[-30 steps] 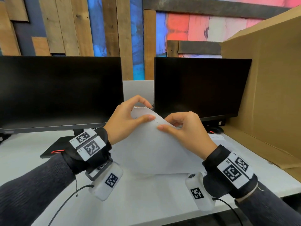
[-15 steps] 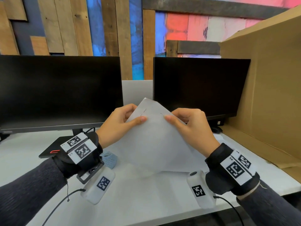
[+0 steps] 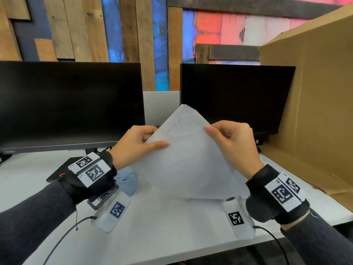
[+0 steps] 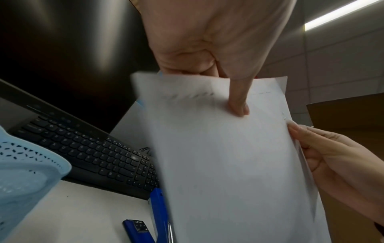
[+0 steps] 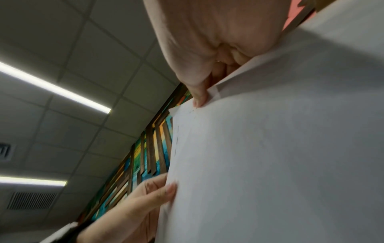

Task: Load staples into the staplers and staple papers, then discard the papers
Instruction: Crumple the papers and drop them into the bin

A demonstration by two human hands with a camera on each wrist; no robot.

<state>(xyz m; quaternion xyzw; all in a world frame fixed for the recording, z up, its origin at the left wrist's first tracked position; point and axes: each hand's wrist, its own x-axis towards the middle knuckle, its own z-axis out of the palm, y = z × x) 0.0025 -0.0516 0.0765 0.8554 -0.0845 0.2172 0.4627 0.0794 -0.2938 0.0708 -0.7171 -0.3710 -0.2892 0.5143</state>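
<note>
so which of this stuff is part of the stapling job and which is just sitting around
In use:
- white stapled paper sheets, pinched by left hand and right hand
- blue staplers

Lying about:
- black keyboard
- light blue perforated basket
- two black monitors
- brown cardboard box

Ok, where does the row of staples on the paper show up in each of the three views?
Head: the staples sit near the paper's raised top corner, centre, between the hands.
Left wrist: along the top edge, upper centre, blurred, just left of the left thumb.
Right wrist: a vertical dashed line left of centre, below the right thumb.
Shared landmark: the left thumb lying on the sheet.
</note>
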